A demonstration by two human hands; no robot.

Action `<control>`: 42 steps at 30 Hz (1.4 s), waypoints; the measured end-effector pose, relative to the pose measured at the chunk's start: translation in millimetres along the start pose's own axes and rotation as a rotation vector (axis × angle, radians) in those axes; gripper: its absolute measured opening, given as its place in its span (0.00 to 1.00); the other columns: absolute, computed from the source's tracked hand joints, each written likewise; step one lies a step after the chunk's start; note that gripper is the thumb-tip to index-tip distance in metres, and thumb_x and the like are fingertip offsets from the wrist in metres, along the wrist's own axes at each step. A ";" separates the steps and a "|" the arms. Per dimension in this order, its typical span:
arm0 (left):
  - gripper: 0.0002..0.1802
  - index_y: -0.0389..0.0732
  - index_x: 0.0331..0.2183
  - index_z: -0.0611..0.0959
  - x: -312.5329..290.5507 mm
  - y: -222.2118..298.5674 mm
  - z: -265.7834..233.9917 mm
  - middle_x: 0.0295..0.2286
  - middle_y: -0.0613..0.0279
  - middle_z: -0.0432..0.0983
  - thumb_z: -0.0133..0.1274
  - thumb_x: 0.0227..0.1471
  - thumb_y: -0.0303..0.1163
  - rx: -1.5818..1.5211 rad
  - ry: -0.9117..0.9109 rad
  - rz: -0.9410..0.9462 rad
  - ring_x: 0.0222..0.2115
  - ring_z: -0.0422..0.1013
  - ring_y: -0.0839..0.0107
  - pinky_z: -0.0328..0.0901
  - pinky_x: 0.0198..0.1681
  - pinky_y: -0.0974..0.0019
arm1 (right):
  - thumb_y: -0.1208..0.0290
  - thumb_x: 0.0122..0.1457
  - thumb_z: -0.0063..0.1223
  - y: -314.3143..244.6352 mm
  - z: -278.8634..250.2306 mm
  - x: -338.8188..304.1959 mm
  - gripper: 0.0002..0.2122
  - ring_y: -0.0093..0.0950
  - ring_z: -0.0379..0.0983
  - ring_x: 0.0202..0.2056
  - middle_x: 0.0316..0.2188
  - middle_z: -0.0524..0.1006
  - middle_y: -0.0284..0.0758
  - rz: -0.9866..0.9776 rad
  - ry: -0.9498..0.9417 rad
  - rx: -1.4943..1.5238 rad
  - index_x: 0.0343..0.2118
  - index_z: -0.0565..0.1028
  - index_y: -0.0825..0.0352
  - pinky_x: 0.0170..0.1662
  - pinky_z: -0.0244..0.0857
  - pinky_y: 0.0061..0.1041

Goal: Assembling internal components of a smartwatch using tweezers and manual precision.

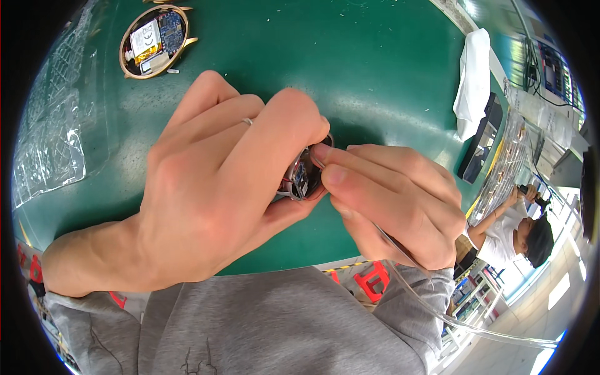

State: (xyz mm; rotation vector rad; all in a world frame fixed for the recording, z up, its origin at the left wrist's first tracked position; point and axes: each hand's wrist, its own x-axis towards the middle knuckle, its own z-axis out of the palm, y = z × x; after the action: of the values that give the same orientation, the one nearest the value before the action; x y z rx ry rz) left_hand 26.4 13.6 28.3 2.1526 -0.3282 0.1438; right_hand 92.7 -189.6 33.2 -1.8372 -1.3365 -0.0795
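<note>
The smooth green tabletop [375,69] is given a soft sheen. At far left, a case [147,77] is rimmed in glossy gold-toned metal; at left, clear plastic sheeting [53,122] is creased and shiny. Dark gloss is seen on the held case [302,178]. Near, the sweatshirt [262,325] is made of matt grey cloth.

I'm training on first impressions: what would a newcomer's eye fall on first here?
First, the left hand mid-picture, holding a small round case with its insides exposed, and the right hand at that case's right side. Next, at the upper left, a gold-rimmed open device with a blue circuit board lies on the green table.
</note>
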 end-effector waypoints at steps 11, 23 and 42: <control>0.28 0.38 0.41 0.81 -1.3 -0.1 3.3 0.26 0.70 0.73 0.72 0.33 0.24 -0.027 0.018 -0.032 0.25 0.62 0.78 0.55 0.19 0.77 | 0.85 0.41 0.61 1.7 0.7 1.2 0.13 0.34 0.79 0.28 0.28 0.82 0.46 -0.052 -0.006 -0.072 0.34 0.78 0.76 0.26 0.74 0.22; 0.28 0.39 0.41 0.81 -0.9 0.8 2.7 0.24 0.72 0.72 0.72 0.33 0.24 -0.020 0.008 -0.032 0.22 0.60 0.79 0.54 0.20 0.77 | 0.86 0.41 0.60 -1.1 -2.3 1.6 0.13 0.35 0.80 0.29 0.29 0.82 0.49 -0.023 -0.031 -0.049 0.34 0.78 0.77 0.27 0.75 0.21; 0.27 0.40 0.40 0.82 -2.0 -2.6 2.0 0.23 0.72 0.72 0.69 0.31 0.21 0.027 -0.015 -0.030 0.22 0.60 0.79 0.54 0.21 0.75 | 0.86 0.46 0.56 -5.5 11.5 -1.6 0.09 0.37 0.80 0.29 0.27 0.81 0.49 -0.136 0.027 -0.370 0.33 0.77 0.81 0.27 0.77 0.24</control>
State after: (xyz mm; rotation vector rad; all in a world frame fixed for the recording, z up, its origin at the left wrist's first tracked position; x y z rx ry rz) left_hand 25.2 13.7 24.6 2.1853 -0.3041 0.1154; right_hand 82.9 -182.9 28.2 -2.0346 -1.5018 -0.4483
